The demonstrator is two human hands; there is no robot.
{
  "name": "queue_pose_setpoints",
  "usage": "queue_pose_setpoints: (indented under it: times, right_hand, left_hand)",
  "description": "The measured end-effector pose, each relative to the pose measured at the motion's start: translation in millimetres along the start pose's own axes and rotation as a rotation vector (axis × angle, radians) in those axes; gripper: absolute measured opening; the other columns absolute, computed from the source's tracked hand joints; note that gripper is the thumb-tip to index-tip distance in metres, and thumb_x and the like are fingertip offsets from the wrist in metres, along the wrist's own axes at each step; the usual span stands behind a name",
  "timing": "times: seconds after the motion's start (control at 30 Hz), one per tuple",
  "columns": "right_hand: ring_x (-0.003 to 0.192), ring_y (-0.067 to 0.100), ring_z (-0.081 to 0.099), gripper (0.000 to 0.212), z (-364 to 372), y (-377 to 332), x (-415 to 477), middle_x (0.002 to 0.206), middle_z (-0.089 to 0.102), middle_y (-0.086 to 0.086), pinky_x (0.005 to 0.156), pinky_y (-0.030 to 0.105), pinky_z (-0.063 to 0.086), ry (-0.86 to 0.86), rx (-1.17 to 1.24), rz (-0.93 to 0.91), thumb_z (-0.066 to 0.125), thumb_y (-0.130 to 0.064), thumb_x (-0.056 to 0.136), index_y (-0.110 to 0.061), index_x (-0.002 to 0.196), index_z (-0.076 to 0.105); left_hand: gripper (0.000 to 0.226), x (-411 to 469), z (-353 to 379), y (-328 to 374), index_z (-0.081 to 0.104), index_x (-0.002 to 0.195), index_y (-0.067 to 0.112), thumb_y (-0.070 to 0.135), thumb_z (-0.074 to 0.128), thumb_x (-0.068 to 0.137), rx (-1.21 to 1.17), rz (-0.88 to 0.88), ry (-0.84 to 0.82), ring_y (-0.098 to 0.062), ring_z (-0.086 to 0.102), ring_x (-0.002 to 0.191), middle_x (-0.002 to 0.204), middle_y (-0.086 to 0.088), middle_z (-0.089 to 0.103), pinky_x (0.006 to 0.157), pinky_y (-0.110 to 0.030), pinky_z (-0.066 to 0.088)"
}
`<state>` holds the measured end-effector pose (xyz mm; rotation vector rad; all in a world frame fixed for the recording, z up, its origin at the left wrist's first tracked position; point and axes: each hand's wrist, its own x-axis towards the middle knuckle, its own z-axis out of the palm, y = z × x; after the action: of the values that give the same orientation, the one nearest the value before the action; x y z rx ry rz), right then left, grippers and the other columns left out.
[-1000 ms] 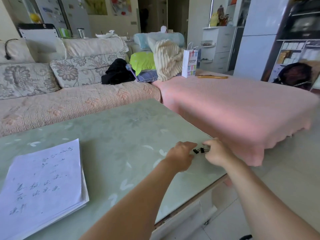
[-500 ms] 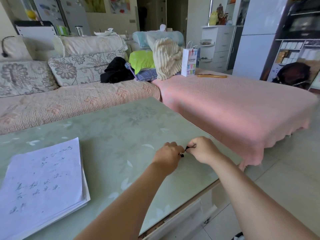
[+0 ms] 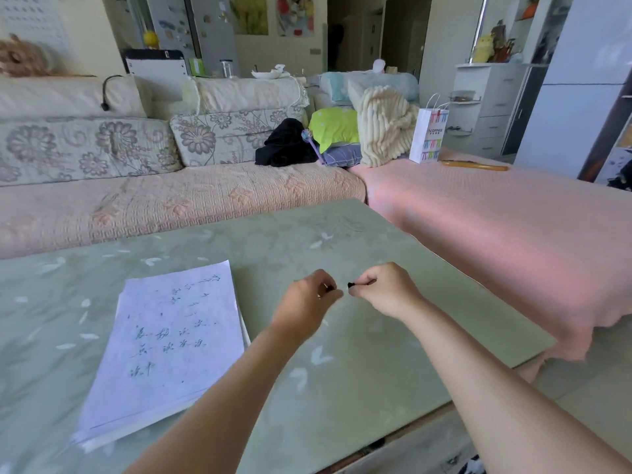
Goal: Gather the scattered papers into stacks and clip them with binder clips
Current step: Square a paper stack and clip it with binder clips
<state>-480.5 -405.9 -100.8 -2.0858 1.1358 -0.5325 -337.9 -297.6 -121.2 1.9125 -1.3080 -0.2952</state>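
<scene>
A stack of white papers (image 3: 167, 347) with handwriting lies on the green table (image 3: 359, 364), left of my hands. My right hand (image 3: 383, 292) is closed with a small black binder clip (image 3: 351, 286) pinched at its fingertips. My left hand (image 3: 307, 301) is curled beside it, a small gap apart, and pinches something small and dark that is mostly hidden by the fingers. Both hands hover just above the table, right of the stack.
A floral sofa (image 3: 171, 200) runs along the table's far side. A pink-covered surface (image 3: 496, 227) borders the table on the right, with a paper bag (image 3: 428, 135) and pillows at its back. The table's near edge drops to the tiled floor (image 3: 588, 381).
Both hands moved left from the table's right edge toward the papers. They were joined at the clips half a second ago and have now come a little apart.
</scene>
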Motion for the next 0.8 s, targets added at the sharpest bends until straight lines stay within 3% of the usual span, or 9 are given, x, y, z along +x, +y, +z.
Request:
queue_pose_setpoints:
  times: [0.07,0.2,0.3,0.47,0.53,0.63,0.73,0.8]
  right_hand:
    - [0.053,0.009,0.053,0.009,18.4,-25.6,-0.6,0.069,0.069,-0.005,0.053,0.021,0.039,-0.021,0.053,-0.045,0.076,-0.028,0.08,-0.021,0.075,0.076]
    - [0.044,0.015,0.058,0.012,62.4,-73.2,-4.0,0.068,0.071,-0.011,0.052,0.02,0.042,-0.158,0.085,-0.134,0.069,-0.021,0.082,-0.017,0.072,0.074]
    - [0.043,0.015,0.061,0.011,92.1,-103.8,-12.4,0.077,0.076,-0.008,0.054,0.021,0.047,-0.266,0.107,-0.183,0.068,-0.022,0.084,-0.016,0.077,0.074]
    - [0.038,0.006,0.046,0.013,142.4,-143.8,-24.0,0.065,0.068,-0.006,0.052,0.02,0.041,-0.323,0.148,-0.217,0.068,-0.022,0.085,-0.009,0.084,0.072]
    - [0.04,0.006,0.047,0.012,156.7,-155.5,-26.9,0.064,0.063,-0.007,0.051,0.018,0.042,-0.351,0.13,-0.232,0.066,-0.018,0.086,-0.008,0.085,0.073]
    - [0.041,0.013,0.059,0.016,170.4,-167.9,-29.9,0.078,0.071,-0.016,0.054,0.018,0.043,-0.409,0.108,-0.254,0.064,-0.017,0.086,-0.019,0.072,0.071]
    - [0.043,0.016,0.061,0.01,177.9,-178.0,-34.1,0.079,0.076,-0.01,0.055,0.02,0.044,-0.456,0.139,-0.253,0.07,-0.024,0.087,-0.022,0.077,0.072]
    - [0.045,0.015,0.06,0.008,180.6,-185.0,-39.0,0.077,0.077,-0.003,0.052,0.021,0.045,-0.487,0.199,-0.253,0.074,-0.022,0.085,-0.014,0.085,0.073]
  left_hand:
    - [0.007,-3.6,-37.0,-11.7,0.061,0.085,0.028,0.032,0.059,0.091,0.003,-0.017,0.084,-0.001,0.056,0.06,0.072,0.01,0.07,0.057,-0.026,0.044]
    - [0.012,-17.4,-100.0,-52.9,0.061,0.082,0.03,0.031,0.056,0.093,0.155,-0.124,0.11,-0.01,0.057,0.068,0.077,0.011,0.067,0.065,-0.029,0.047]
    - [0.014,-36.9,-133.1,-84.7,0.065,0.08,0.03,0.035,0.058,0.092,0.207,-0.194,0.124,-0.009,0.057,0.07,0.083,0.011,0.062,0.056,-0.026,0.042]
    - [0.011,-68.0,-161.3,-122.6,0.071,0.079,0.031,0.032,0.064,0.086,0.221,-0.248,0.095,-0.002,0.057,0.063,0.08,0.014,0.066,0.051,-0.02,0.043]
    - [0.007,-76.0,-165.3,-136.1,0.071,0.081,0.032,0.026,0.067,0.084,0.19,-0.294,0.044,-0.007,0.056,0.069,0.085,0.014,0.064,0.053,-0.019,0.041]
    - [0.018,-83.3,-171.9,-148.2,0.067,0.092,0.039,0.022,0.064,0.088,0.156,-0.28,0.098,-0.011,0.057,0.093,0.099,0.014,0.063,0.074,-0.022,0.042]
    - [0.021,-93.8,-186.1,-142.0,0.064,0.097,0.041,0.021,0.058,0.092,-0.063,-0.267,0.231,-0.006,0.063,0.09,0.095,0.016,0.07,0.077,-0.021,0.047]
    - [0.018,-99.6,-195.5,-133.7,0.066,0.1,0.034,0.02,0.06,0.091,-0.145,-0.234,0.183,-0.005,0.067,0.081,0.085,0.013,0.073,0.072,-0.017,0.049]
